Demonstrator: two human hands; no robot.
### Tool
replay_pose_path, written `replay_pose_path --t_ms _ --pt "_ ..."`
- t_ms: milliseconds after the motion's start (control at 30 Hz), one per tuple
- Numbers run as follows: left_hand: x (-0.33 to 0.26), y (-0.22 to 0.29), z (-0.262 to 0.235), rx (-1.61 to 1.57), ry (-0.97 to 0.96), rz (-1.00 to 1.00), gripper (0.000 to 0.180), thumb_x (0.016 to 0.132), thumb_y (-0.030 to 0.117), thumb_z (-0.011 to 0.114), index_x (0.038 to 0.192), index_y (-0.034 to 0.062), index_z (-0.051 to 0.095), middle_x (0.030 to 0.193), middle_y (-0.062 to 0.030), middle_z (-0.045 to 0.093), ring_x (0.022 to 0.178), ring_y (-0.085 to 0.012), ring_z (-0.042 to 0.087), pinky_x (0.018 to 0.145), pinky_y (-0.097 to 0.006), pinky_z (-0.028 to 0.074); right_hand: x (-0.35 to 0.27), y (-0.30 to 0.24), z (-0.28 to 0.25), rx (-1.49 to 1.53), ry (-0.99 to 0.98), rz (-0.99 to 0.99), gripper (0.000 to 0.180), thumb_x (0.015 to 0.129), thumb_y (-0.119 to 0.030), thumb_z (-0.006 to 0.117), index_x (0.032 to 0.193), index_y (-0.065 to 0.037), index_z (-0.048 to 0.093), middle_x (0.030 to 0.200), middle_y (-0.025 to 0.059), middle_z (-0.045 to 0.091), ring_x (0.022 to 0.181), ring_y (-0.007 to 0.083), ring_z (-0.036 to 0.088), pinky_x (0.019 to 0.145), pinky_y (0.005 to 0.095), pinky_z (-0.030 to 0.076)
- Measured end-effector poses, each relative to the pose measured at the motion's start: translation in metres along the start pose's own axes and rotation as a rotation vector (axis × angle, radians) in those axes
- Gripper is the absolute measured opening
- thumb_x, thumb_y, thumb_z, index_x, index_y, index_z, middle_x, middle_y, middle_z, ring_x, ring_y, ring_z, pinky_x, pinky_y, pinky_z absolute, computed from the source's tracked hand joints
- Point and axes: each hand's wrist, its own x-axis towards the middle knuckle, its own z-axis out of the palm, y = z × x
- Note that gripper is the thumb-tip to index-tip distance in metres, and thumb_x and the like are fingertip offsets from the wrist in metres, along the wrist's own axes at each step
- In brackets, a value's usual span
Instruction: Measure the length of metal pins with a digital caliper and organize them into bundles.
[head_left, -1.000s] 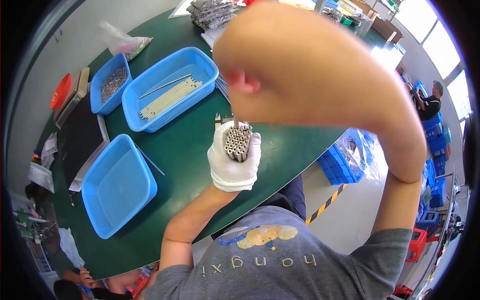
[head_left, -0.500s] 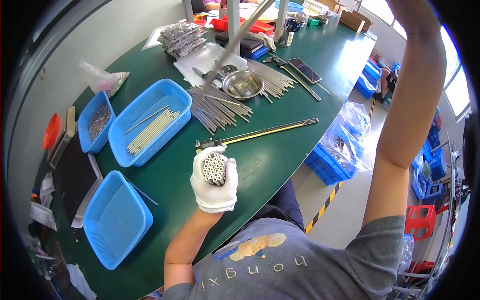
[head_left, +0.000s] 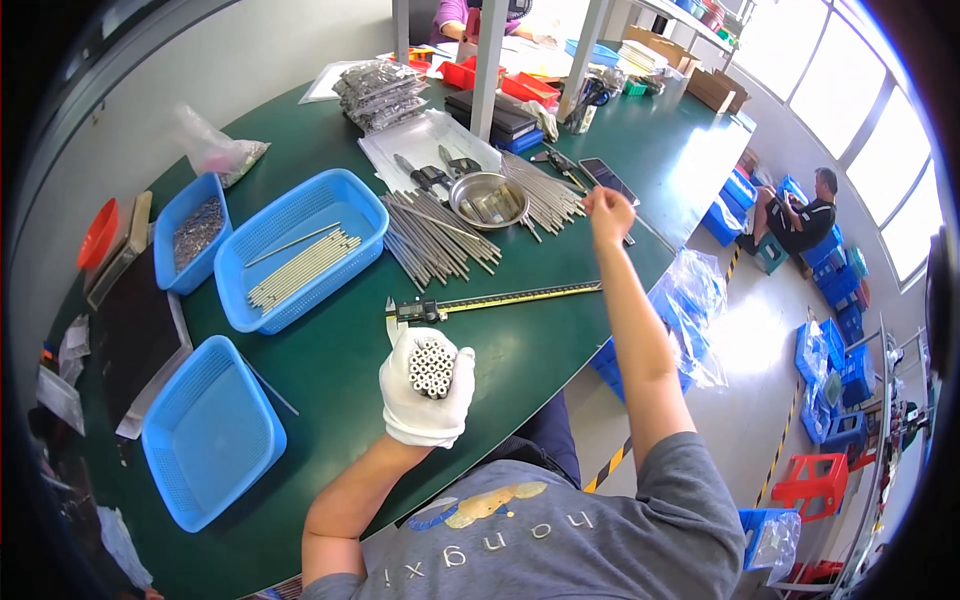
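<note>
My left hand (head_left: 427, 395), in a white glove, grips a bundle of short metal tubes (head_left: 432, 366) held upright with their open ends facing up, just above the near edge of the green table (head_left: 340, 350). My bare right hand (head_left: 607, 214) is stretched out over the far right side of the table, fingers pinched together, close to a heap of long metal rods (head_left: 545, 195) and a dark phone (head_left: 610, 182). Whether it holds anything I cannot make out. A long caliper (head_left: 480, 300) lies on the table between the two hands.
A blue basket (head_left: 298, 250) with rods, a smaller blue basket (head_left: 192, 235) of small parts and another blue basket (head_left: 205, 430) stand at left. A metal bowl (head_left: 488, 200), pliers and more rods (head_left: 435, 240) lie mid-table. A person (head_left: 800, 215) sits at right among blue crates.
My right arm, raised close before the camera a second ago, has swung down and out over the far right of the table. My left hand keeps the tube bundle.
</note>
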Motion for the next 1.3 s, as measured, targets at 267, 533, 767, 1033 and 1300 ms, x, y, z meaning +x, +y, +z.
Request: replay_pose_path --t_ms 267,533,767,1033,1300 --pt "0.004 -0.012 -0.007 -0.042 0.032 -0.041 0.017 0.077 -0.005 0.063 0.084 0.0044 0.051 0.072 0.0014 0.053 0.062 -0.0048 0.051 0.058 -0.020 0.043 -0.035 -0.010 0.020 -0.796 -0.160 -0.188 0.016 0.079 -0.023 0.060 0.089 -0.016 0.071 0.090 0.0048 0.069 0.086 0.0277 0.065 0.074 0.0380 0.051" --pt "0.011 0.001 -0.004 -0.120 0.033 -0.134 0.017 0.078 -0.006 0.063 0.085 0.0045 0.052 0.071 0.0022 0.053 0.061 -0.0038 0.049 0.056 -0.020 0.041 -0.051 -0.029 0.019 -0.805 -0.464 -0.244 0.015 0.075 -0.025 0.062 0.084 -0.017 0.071 0.089 0.0035 0.067 0.083 0.0247 0.065 0.073 0.0368 0.051" --pt "0.008 0.001 -0.002 -0.225 -0.012 -0.235 0.020 0.074 0.002 0.069 0.085 0.0046 0.052 0.067 -0.0006 0.055 0.055 -0.0076 0.052 0.051 -0.023 0.043 -0.116 -0.153 0.021 -0.063 -0.751 -0.505 0.008 0.072 -0.001 0.066 0.080 -0.004 0.068 0.074 0.0062 0.062 0.063 0.0162 0.058 0.058 0.0264 0.046" --pt "0.008 -0.001 -0.002 -0.066 0.025 -0.030 0.023 0.071 0.004 0.068 0.090 0.0031 0.055 0.074 -0.0065 0.062 0.063 -0.0154 0.059 0.061 -0.028 0.048 -0.142 -0.264 0.027 0.000 -1.566 -0.889 0.008 0.073 -0.002 0.067 0.081 -0.003 0.065 0.076 0.0084 0.062 0.068 0.0235 0.060 0.060 0.0318 0.046" --pt "0.008 -0.002 -0.002 -0.057 0.004 0.026 0.026 0.071 0.004 0.067 0.094 0.0023 0.055 0.076 -0.0097 0.063 0.067 -0.0203 0.063 0.064 -0.030 0.049 -0.140 -0.279 0.040 -0.181 -1.755 -0.842 0.008 0.075 -0.004 0.067 0.079 -0.002 0.061 0.072 0.0083 0.058 0.065 0.0228 0.060 0.056 0.0323 0.048"
